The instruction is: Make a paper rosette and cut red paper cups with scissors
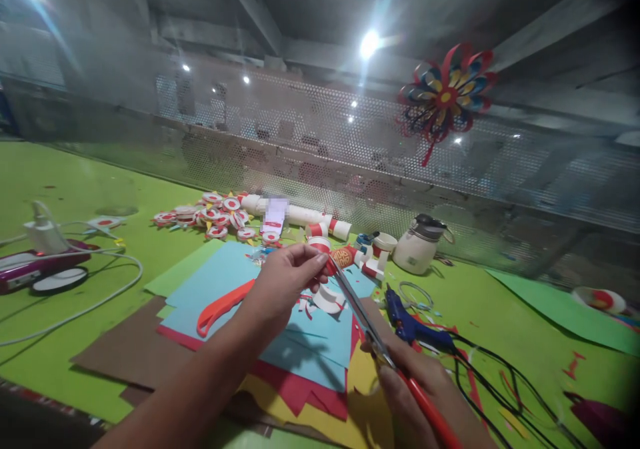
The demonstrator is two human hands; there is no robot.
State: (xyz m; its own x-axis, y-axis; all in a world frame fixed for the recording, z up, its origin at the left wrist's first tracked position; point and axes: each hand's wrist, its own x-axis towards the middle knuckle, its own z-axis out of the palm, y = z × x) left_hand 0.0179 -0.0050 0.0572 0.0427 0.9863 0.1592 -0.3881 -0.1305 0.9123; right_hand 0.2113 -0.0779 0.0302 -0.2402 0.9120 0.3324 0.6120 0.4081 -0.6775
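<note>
My left hand (295, 272) is closed in a pinch on a small red paper piece (331, 266), over the stacked coloured sheets. In my right hand (413, 379) are metal scissors (364, 322) with red handles. Their blade tips reach the red piece, right by my left fingertips; whether the blades are apart I cannot tell. A red-and-white paper cup (319, 243) shows just behind my left fingers. Beside the blade tips is a red piece with a gold pattern (344, 256). White curved scraps (329, 300) lie on the blue sheet (320, 342) below.
An orange-handled cutter (223, 309) lies left of my forearm. To the right are a blue glue gun (413, 322) with black cables and a white jug (419, 246). Red-and-white paper rounds (215, 216) pile up behind. A white cable (125, 302) crosses the green table (30, 362).
</note>
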